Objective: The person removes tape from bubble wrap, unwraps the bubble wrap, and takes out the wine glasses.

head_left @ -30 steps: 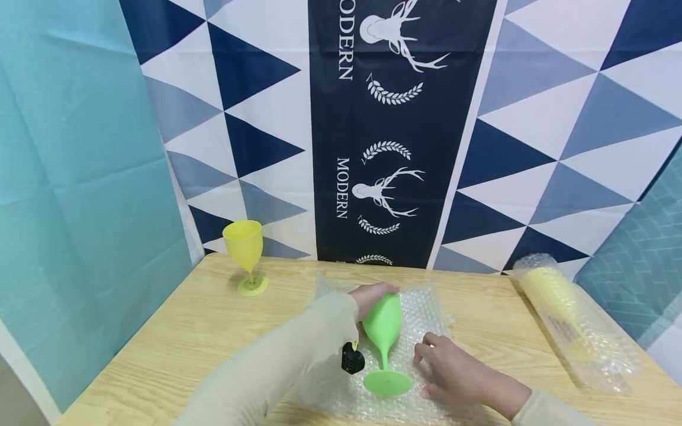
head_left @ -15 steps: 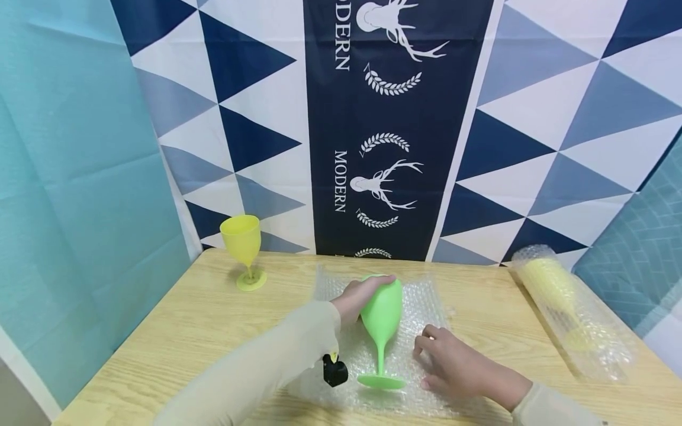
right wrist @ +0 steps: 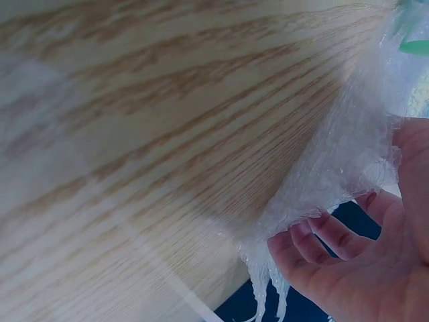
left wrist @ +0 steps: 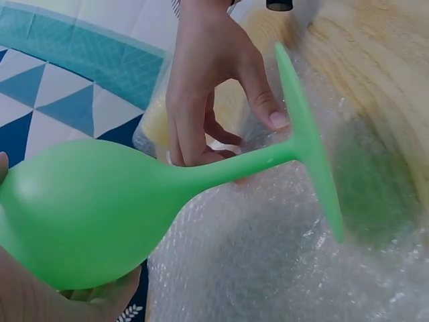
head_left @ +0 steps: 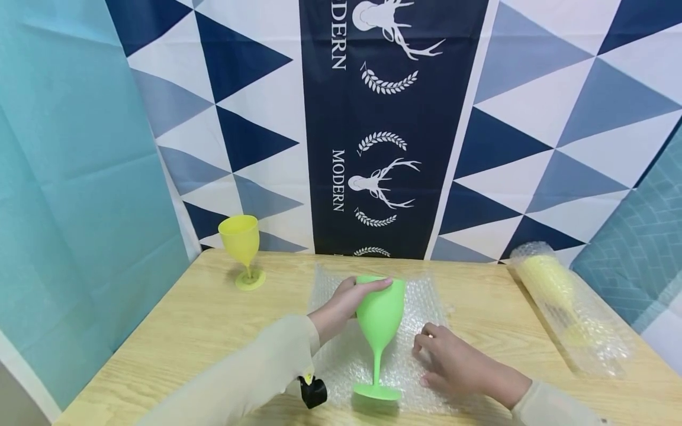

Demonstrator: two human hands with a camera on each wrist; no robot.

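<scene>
My left hand (head_left: 341, 302) grips a green goblet (head_left: 380, 313) round its bowl, thumb along the rim side. The goblet stands almost upright with its rim up, its foot (left wrist: 308, 141) close over a sheet of bubble wrap (head_left: 407, 349). A green reflection shows on the wrap beneath the foot. My right hand (head_left: 450, 361) rests at the right side of the sheet, fingers loosely bent and thumb apart from them. In the right wrist view, the fingertips (right wrist: 305, 228) touch the edge of the bubble wrap (right wrist: 328, 168).
A yellow goblet (head_left: 240, 239) stands upright at the back left of the wooden table (head_left: 176, 343). Another yellow goblet, rolled in bubble wrap (head_left: 570, 307), lies along the right edge. A patterned cloth (head_left: 266, 118) hangs behind the table.
My left hand has tipped the green goblet more upright and shifted slightly left, its rim now up and its foot turned downward. The right hand stays nearly still on the wrap.
</scene>
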